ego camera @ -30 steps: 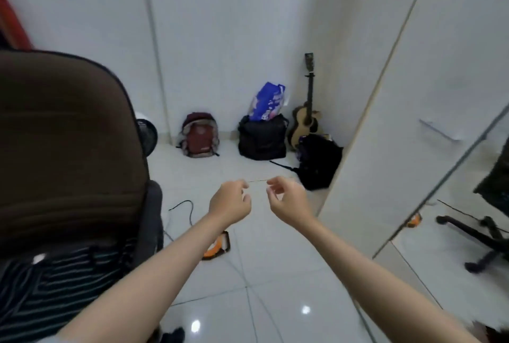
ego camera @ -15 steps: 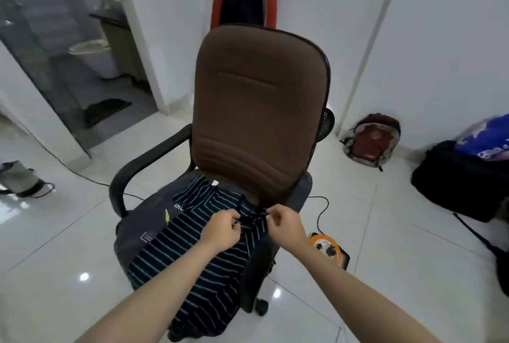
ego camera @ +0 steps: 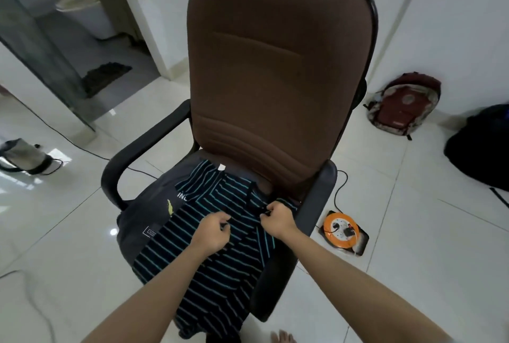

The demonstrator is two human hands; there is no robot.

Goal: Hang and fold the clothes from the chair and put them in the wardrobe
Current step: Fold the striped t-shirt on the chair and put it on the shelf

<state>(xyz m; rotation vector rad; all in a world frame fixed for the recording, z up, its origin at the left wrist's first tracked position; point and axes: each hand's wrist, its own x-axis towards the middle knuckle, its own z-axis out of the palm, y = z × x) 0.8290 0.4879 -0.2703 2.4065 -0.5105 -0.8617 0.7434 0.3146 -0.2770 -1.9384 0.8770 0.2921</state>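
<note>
Moved: our view closer over the chair (ego camera: 278, 67). Left hand (ego camera: 213, 233) and right hand (ego camera: 276, 220) each pinch the striped shirt (ego camera: 220, 268); lifting comes next, we judge.

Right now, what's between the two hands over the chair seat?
In the head view, only the black teal-striped shirt shows between the left hand and right hand; each hand's fingers pinch something small and dark.
</note>
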